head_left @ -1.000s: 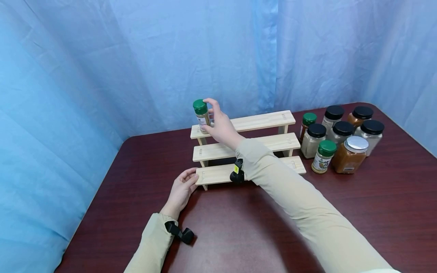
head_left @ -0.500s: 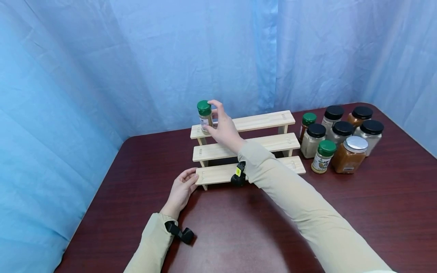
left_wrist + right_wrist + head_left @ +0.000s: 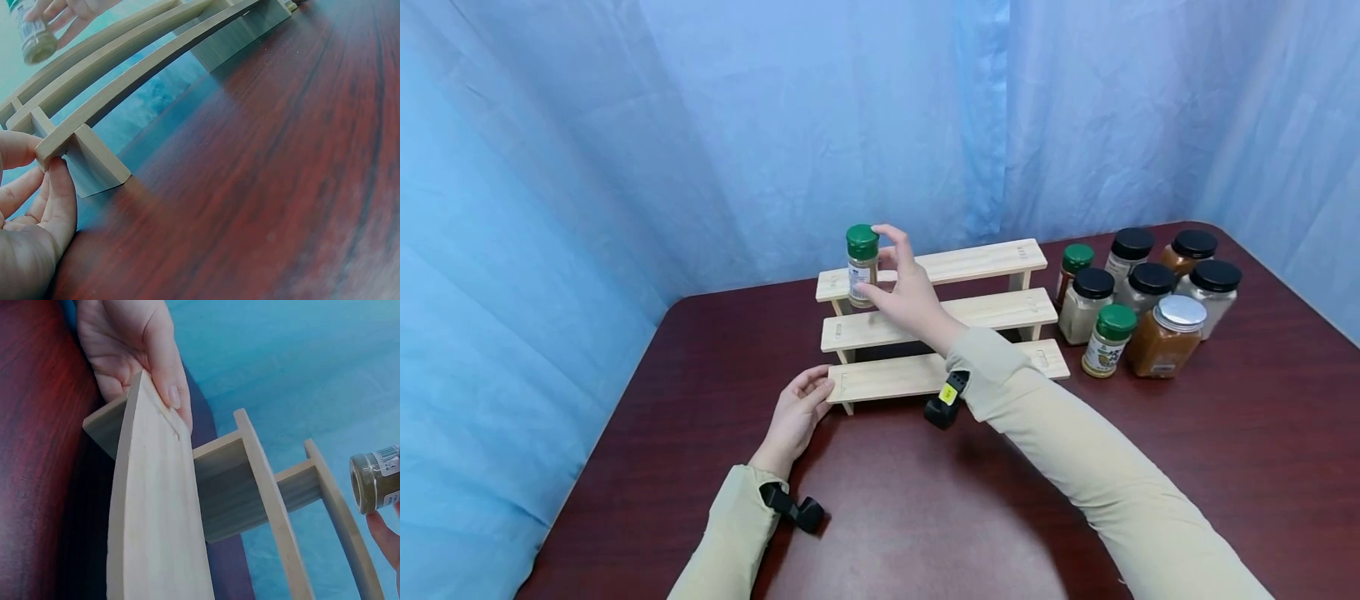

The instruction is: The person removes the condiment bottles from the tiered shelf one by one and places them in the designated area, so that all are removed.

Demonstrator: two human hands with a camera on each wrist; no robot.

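My right hand (image 3: 915, 293) grips a small clear spice jar (image 3: 862, 268) with a green cap, its thumb on one side and fingers on the other. The jar is upright in the head view, by the left part of the top board of a three-tier wooden rack (image 3: 887, 380). In the right wrist view, the jar's base (image 3: 357, 484) shows and stands apart from the boards. At the rack's lowest tier, my left hand (image 3: 793, 418) pinches the left end of the board. Close up in the left wrist view, the thumb and fingers (image 3: 61, 194) lie around that corner.
To the rack's right stands a group of jars: a green-capped one (image 3: 1106, 343) in front, a silver-lidded one (image 3: 1165, 343) beside it, and several black-lidded jars (image 3: 1086, 310) behind. Blue curtains (image 3: 850, 125) hang behind the dark red table (image 3: 715, 350).
My right hand has carried the spice jar to the right and a little nearer, away from the top board's left end. My left hand has kept its hold on the lowest board.
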